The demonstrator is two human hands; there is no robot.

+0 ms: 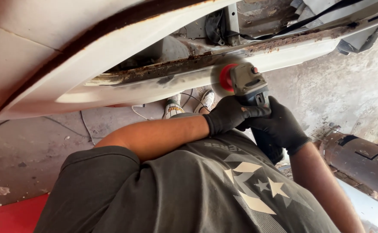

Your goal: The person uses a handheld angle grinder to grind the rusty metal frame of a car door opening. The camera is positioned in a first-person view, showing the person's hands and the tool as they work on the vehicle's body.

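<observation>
Starting at the left, we see the white car body panel (pixel 46 64) hanging over us, its lower edge running into the rusted sill (pixel 154 75), a band of brown scale and bare grey metal that stretches rightward across the view. Our left hand (pixel 227 114), in a black glove, reaches across the chest and clenches around the front of the angle grinder (pixel 249 92), fingers wrapped tight on the body just behind the head. The grinder's disc (pixel 223 77), blurred and backed by a red guard, sits pressed against the sill about midway along it, where the metal looks already brightened. Our right hand (pixel 279 127), also gloved, grasps the rear of the tool from below, fingers closed fully round the handle. To do this well, we judge that we should keep both grips firm and the disc at a shallow angle, let the wheel's edge do the cutting rather than leaning in, and move steadily along the seam so no spot overheats or thins. The cable (pixel 184 101) near the white shoes (pixel 189 103) should stay clear of the wheel. Further right, a rusty cylindrical exhaust part (pixel 361 162) lies on the concrete floor (pixel 327 86).
</observation>
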